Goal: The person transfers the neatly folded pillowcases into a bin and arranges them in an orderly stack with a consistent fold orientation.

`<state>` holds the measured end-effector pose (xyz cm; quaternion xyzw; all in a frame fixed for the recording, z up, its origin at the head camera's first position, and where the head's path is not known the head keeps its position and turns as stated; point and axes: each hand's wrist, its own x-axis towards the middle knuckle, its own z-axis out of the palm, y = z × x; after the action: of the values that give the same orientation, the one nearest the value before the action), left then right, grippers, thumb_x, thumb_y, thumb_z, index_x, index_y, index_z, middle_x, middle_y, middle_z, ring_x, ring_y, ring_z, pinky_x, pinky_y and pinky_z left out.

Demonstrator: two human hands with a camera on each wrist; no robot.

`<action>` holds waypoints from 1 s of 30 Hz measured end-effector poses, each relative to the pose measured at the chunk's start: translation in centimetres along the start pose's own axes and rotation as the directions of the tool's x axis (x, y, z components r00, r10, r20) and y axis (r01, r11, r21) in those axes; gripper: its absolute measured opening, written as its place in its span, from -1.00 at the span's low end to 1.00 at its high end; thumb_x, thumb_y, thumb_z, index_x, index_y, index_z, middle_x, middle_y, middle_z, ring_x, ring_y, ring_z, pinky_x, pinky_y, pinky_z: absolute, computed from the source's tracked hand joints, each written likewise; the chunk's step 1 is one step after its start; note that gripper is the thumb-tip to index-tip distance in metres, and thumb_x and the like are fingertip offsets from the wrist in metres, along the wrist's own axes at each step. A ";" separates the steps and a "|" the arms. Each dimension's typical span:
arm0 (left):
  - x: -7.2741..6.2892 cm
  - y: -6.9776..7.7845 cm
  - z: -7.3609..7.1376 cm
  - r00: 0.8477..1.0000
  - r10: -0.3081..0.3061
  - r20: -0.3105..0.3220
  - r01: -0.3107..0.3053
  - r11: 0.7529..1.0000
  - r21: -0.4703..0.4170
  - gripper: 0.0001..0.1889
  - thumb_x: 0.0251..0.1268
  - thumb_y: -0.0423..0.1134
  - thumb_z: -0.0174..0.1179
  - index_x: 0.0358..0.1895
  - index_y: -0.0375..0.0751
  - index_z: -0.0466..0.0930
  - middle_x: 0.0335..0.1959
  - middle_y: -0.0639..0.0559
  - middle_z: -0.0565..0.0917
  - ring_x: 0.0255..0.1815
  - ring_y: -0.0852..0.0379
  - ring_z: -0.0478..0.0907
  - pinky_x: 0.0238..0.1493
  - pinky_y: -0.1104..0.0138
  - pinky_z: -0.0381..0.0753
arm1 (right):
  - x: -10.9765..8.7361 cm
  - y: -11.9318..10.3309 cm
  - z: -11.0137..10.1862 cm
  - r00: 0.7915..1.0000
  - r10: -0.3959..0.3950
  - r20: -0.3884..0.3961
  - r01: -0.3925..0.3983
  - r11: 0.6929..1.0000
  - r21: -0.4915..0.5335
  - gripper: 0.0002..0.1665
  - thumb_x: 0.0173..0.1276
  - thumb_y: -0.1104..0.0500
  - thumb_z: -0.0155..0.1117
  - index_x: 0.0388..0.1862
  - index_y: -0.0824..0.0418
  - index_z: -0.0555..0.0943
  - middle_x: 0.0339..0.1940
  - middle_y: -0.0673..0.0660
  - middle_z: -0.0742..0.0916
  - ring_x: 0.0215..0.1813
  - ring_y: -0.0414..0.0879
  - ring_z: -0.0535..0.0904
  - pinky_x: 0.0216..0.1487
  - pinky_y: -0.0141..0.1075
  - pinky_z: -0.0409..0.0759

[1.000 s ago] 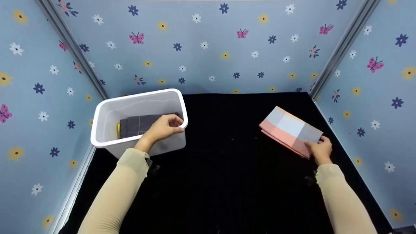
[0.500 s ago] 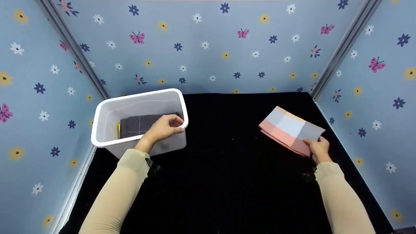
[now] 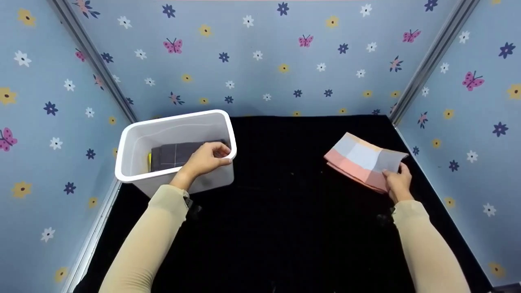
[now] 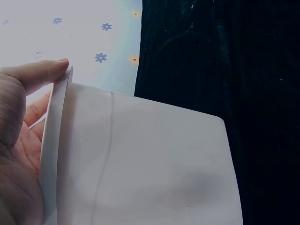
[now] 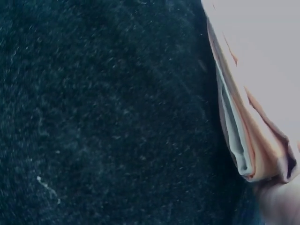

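Observation:
A white plastic bin (image 3: 130, 179) stands at the left in the head view. My left hand (image 3: 205, 158) grips its rim at the near right corner; in the left wrist view the thumb lies over the rim (image 4: 55, 140), with fingers on the other side. Inside the bin lies a dark grey folded cloth (image 3: 165, 156) with thin pale lines, and a bit of something yellow (image 3: 149, 162) beside it. At the right, my right hand (image 3: 399, 183) pinches the near right end of a folded checked cloth (image 3: 362, 158) in coral, white and grey. Stacked layers show along the cloth's edge (image 5: 248, 154).
Black fabric (image 3: 276, 219) covers the table surface. Blue walls with flowers and butterflies (image 3: 260, 57) enclose the back and both sides. Grey metal posts (image 3: 427, 69) mark the corners. The bin stands close to the left wall.
The held end of the checked cloth has risen, bending the cloth upward at the right. My right hand has shifted slightly away from me. My left hand stays on the bin's rim.

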<state>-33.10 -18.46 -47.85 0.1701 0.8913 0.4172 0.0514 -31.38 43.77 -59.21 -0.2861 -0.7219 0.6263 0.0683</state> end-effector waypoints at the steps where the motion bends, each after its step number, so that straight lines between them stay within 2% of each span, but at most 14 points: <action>1: 0.0 0.0 0.0 1.000 0.001 -0.002 -0.001 1.000 -0.001 -0.73 0.38 -0.23 0.46 0.06 -0.25 0.76 -0.05 -0.13 0.78 -0.07 0.00 0.69 0.04 0.17 0.62 | 0.0 -0.2 0.0 1.000 -0.005 -0.003 0.005 1.000 -0.003 -0.07 0.64 0.32 0.19 0.84 0.05 0.04 0.75 0.32 0.28 0.24 -0.10 0.50 -0.19 -0.52 0.58; 7: 0.1 0.0 0.0 1.000 0.008 -0.012 -0.008 1.000 -0.015 -0.71 0.36 -0.24 0.48 0.06 -0.26 0.76 -0.06 -0.14 0.78 -0.09 0.02 0.69 0.00 0.22 0.63 | -0.1 -1.6 0.2 1.000 -0.026 -0.010 0.026 1.000 -0.012 -0.11 0.63 0.29 0.23 0.82 0.01 0.13 0.74 0.31 0.32 0.33 -0.08 0.51 -0.09 -0.54 0.60; 15: 0.1 0.2 -0.5 0.999 0.037 -0.003 -0.037 0.996 -0.078 -0.69 0.35 -0.30 0.49 0.08 -0.35 0.74 -0.07 -0.22 0.78 -0.16 0.10 0.67 -0.10 0.33 0.63 | -0.3 -3.6 0.9 0.998 -0.067 0.003 0.067 0.998 0.003 -0.13 0.62 0.30 0.26 0.79 0.00 0.20 0.72 0.28 0.36 0.43 -0.03 0.50 0.02 -0.52 0.61; 20: 0.1 0.5 -1.0 0.999 0.040 -0.024 -0.042 0.994 -0.097 -0.67 0.36 -0.29 0.49 0.10 -0.35 0.74 -0.05 -0.22 0.78 -0.14 0.11 0.67 -0.07 0.34 0.61 | -0.3 -4.7 1.3 0.994 -0.108 -0.006 0.107 0.994 -0.007 -0.16 0.60 0.31 0.29 0.76 0.02 0.27 0.66 0.26 0.43 0.34 -0.10 0.52 0.06 -0.51 0.58; 26: 0.5 1.5 -1.4 0.997 0.071 -0.043 -0.075 0.991 -0.112 -0.65 0.36 -0.32 0.47 0.12 -0.42 0.71 -0.04 -0.24 0.78 -0.15 0.16 0.65 -0.06 0.39 0.60 | -0.5 -6.2 1.7 0.991 -0.131 0.001 0.131 0.990 0.050 -0.19 0.58 0.36 0.28 0.72 0.05 0.31 0.59 0.25 0.46 0.26 -0.15 0.53 0.07 -0.52 0.59; 30: 0.7 2.5 -1.5 0.995 0.083 -0.047 -0.088 0.988 -0.126 -0.62 0.36 -0.33 0.47 0.15 -0.45 0.69 -0.03 -0.27 0.77 -0.14 0.15 0.64 -0.03 0.39 0.60 | -0.6 -7.2 1.9 0.990 -0.138 0.024 0.137 0.990 0.039 -0.19 0.59 0.36 0.28 0.72 0.03 0.31 0.62 0.26 0.45 0.34 -0.11 0.52 0.07 -0.53 0.60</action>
<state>-33.43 -17.85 -44.94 0.1958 0.8555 0.4786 0.0257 -34.07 41.43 -52.67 -0.2262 -0.7291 0.6370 0.1071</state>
